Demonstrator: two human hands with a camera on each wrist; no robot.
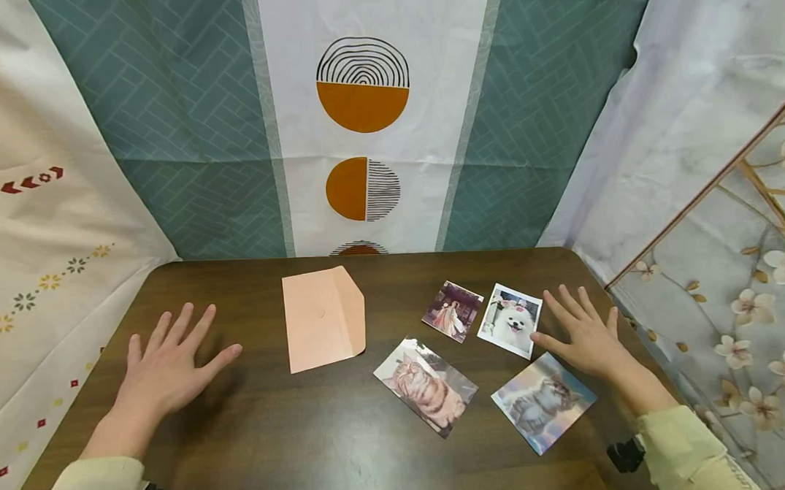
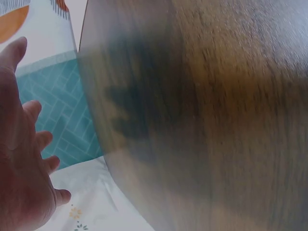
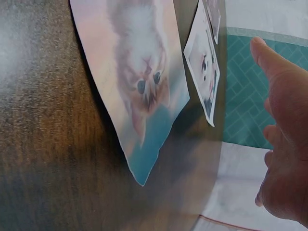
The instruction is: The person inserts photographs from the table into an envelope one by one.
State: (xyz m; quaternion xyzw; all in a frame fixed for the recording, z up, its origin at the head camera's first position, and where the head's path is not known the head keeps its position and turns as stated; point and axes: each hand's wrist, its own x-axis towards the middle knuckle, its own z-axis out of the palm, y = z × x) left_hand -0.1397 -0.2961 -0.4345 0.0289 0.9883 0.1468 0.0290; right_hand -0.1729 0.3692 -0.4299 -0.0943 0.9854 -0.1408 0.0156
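Observation:
My left hand [image 1: 170, 364] hovers over the left side of the table with fingers spread, holding nothing; its shadow falls on the wood in the left wrist view. Over the right side, my right hand [image 1: 583, 335] is spread too, its thumb tip overlapping the edge of a white-bordered photo of a fluffy white dog [image 1: 510, 320]. Just below that hand lies a photo of a kitten on a pastel ground [image 1: 544, 403]. A photo of an orange tabby cat [image 1: 427, 386] and a small photo of a figure in a long robe [image 1: 452, 312] lie further left. The pink envelope [image 1: 320, 321] has its flap opened to the right.
The dark brown wooden table [image 1: 276, 440] has rounded far corners. A teal and white patterned cloth [image 1: 196, 122] hangs behind it, with a cream cloth [image 1: 46, 143] on the left and a floral white cloth [image 1: 715, 260] on the right.

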